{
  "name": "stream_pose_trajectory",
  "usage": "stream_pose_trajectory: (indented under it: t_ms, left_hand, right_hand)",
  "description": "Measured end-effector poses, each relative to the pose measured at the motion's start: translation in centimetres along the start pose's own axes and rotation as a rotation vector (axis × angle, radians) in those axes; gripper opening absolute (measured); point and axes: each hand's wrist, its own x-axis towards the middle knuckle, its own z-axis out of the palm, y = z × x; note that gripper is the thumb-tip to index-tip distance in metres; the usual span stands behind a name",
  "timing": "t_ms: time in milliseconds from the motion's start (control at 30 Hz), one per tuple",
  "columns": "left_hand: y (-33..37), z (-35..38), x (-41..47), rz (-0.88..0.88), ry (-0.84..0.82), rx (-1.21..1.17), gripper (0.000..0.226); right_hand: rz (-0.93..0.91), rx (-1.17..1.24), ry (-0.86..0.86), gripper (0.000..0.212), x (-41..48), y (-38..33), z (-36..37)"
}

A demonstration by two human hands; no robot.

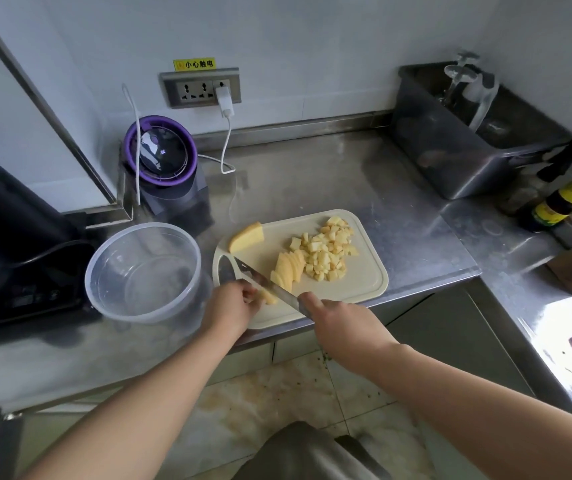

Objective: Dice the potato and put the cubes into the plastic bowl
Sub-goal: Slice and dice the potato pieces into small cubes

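At the front edge of the desk (346, 174), the cutting board (367, 285) carries all the potato: a pile of cubes (329, 251) toward its far right corner, a fanned stack of slices (289, 268) at its centre, and an uncut wedge (247, 236) at its far left corner. The left grip (234, 301) curls over a few strips (270, 298) near the board's near left corner. The right grip (336, 318) is closed round the handle of the knife (260, 280), whose blade lies just beside the left fingertips.

Probable faults:
1. If the strips slide under pressure, the blade may nick a fingertip.
2. The board sits close to the desk's front edge, so a hard cut may shift it and spill cubes to the floor.
3. The plastic bowl (146, 226), just left of the board, holds no cubes yet. It looks light and may skid when cubes are scraped in
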Motion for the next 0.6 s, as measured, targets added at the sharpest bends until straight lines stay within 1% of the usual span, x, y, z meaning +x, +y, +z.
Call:
stream_pose_trajectory:
  t_ms: [167, 267, 400, 600]
  left_hand:
    - [0.18, 0.35, 0.51, -0.022, -0.002, 0.023, 0.019]
    - [0.01, 0.43, 0.52, -0.013, 0.016, 0.036, 0.017]
    - [0.12, 0.31, 0.41, 0.019, 0.028, 0.076, 0.017]
    - [0.01, 0.25, 0.32, 0.081, 0.034, 0.169, 0.018]
  right_hand:
    - [-0.004, -0.034, -0.02, 0.054, 0.13, -0.18, 0.17]
    - [-0.011, -0.049, -0.032, 0.051, 0.12, -0.32, 0.0]
    - [-0.016, -0.058, -0.041, 0.048, 0.19, -0.33, -0.07]
    - [-0.034, -0.065, -0.065, 0.055, 0.09, -0.3, -0.26]
